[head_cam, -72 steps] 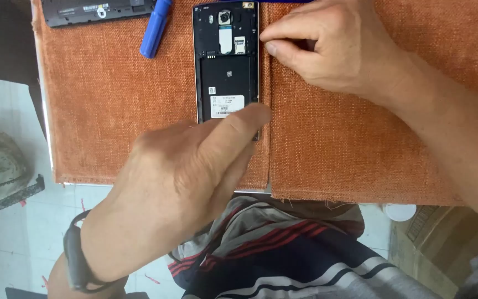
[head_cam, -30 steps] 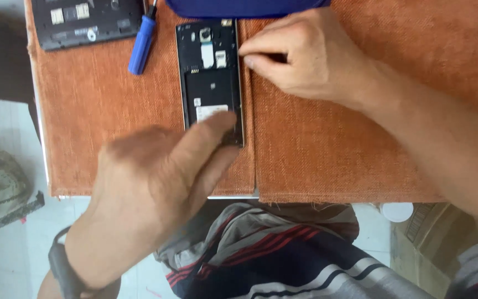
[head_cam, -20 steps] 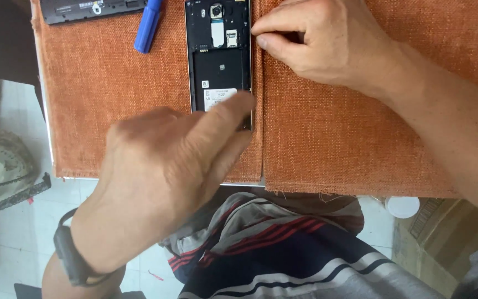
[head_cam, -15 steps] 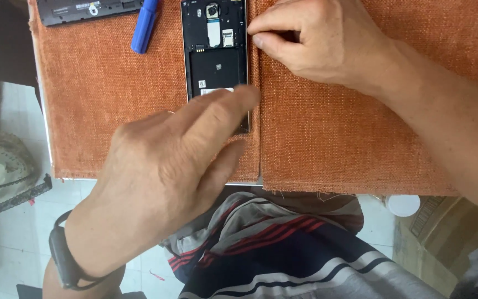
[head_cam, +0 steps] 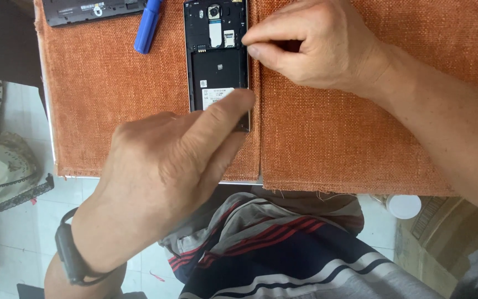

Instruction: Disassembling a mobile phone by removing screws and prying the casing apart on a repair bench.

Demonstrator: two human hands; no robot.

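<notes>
Phone [head_cam: 217, 61] with its back cover off is laid face down on the orange cloth [head_cam: 360, 138] covering the surface, pressed at its lower end by the extended finger of the left hand [head_cam: 161, 177]. Its right edge is pinched by the closed grip of the right hand [head_cam: 311, 47]. A blue pen [head_cam: 147, 25] and a black cover [head_cam: 92, 8] are seen just left of it.

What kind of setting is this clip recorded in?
Probably a home or small repair bench: an opened phone lies on an orange cloth-covered table, a blue tool beside it, over a tiled floor.
</notes>
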